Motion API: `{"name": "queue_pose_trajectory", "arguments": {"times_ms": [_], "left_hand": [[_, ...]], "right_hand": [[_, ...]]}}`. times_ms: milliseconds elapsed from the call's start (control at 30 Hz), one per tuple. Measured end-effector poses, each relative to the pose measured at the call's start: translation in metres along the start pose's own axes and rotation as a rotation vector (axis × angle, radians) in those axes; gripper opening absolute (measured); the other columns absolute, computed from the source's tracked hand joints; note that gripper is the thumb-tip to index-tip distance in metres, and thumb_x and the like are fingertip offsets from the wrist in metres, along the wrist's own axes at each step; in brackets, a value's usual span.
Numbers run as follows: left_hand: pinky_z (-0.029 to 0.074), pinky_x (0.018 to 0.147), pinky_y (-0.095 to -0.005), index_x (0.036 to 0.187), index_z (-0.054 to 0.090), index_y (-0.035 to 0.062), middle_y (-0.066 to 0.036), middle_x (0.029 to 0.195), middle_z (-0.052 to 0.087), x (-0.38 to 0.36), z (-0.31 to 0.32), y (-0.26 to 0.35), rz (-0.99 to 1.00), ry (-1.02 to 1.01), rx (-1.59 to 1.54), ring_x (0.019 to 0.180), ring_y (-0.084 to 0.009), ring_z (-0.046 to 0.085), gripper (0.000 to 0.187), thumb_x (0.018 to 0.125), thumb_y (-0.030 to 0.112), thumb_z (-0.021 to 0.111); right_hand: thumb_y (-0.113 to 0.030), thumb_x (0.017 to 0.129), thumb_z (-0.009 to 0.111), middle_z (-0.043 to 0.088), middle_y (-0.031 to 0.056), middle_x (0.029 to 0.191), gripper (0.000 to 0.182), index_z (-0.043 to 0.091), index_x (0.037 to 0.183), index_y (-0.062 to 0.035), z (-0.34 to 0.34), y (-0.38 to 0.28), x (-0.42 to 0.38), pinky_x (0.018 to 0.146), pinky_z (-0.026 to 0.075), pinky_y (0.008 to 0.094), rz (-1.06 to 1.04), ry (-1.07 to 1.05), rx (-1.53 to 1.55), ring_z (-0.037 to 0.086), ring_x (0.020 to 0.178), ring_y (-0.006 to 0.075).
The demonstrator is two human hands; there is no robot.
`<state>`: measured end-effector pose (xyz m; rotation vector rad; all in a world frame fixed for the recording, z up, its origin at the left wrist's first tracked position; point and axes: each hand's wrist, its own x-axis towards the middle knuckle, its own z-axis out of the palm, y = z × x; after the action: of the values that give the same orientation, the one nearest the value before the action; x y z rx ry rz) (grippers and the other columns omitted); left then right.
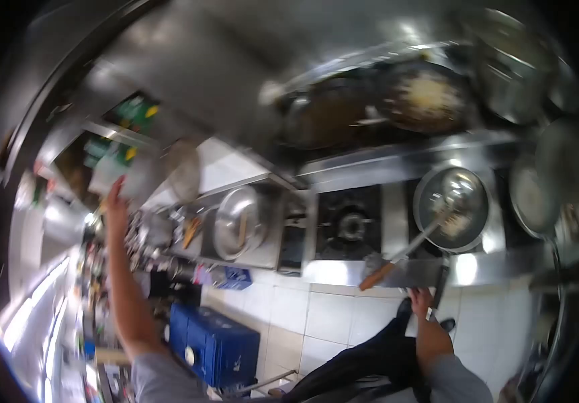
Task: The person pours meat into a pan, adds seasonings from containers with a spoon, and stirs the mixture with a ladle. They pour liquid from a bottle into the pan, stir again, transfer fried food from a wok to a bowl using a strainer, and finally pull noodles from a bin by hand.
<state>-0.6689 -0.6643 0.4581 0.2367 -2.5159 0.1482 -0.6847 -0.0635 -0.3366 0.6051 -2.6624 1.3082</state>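
My left hand (117,193) is raised at the left with fingers stretched out, near a shelf of green-and-yellow packages (111,149). It overlaps a pale, blurred container (107,173) in this view. My right hand (422,299) is low at the stove's front edge, close beside the dark handle (441,282) of a frying pan (467,235). Its fingers look loosely apart, though motion blurs them. A ladle with a wooden handle (378,274) rests in the pan, its metal bowl (459,190) over pale food.
Behind the pan, a wok (407,111) holds pale food beside another dark pan (326,117). An uncovered burner (351,226) lies left of the frying pan. A metal bowl (237,221) stands further left. A blue box (212,346) sits on the tiled floor (330,312).
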Motion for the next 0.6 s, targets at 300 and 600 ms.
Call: {"name": "queue_pose_trajectory", "arguments": {"times_ms": [300, 600], "left_hand": [[0.046, 0.095, -0.0325, 0.148, 0.035, 0.0068, -0.008, 0.138, 0.051, 0.041, -0.008, -0.028, -0.45, -0.474, -0.555, 0.12, -0.0204, 0.053, 0.056, 0.093, 0.005, 0.047], [0.046, 0.07, -0.0289, 0.148, 0.03, 0.0059, -0.015, 0.133, 0.052, -0.109, -0.041, -0.025, -0.014, 0.37, 0.279, 0.085, -0.0203, 0.057, 0.059, 0.092, 0.013, 0.047]], "right_hand": [[-0.023, 0.09, 0.061, 0.064, 0.0101, 0.09, 0.017, 0.065, 0.093, -0.0066, 0.045, 0.035, -0.011, 0.067, 0.051, 0.0327, 1.021, -0.243, 0.427, 0.063, 0.083, 0.0211], [-0.055, 0.096, 0.047, 0.063, 0.008, 0.084, 0.05, 0.058, 0.119, -0.0117, -0.186, -0.118, 0.028, 0.068, 0.056, 0.0394, 1.274, -0.147, 1.716, 0.063, 0.069, 0.0243]]}}
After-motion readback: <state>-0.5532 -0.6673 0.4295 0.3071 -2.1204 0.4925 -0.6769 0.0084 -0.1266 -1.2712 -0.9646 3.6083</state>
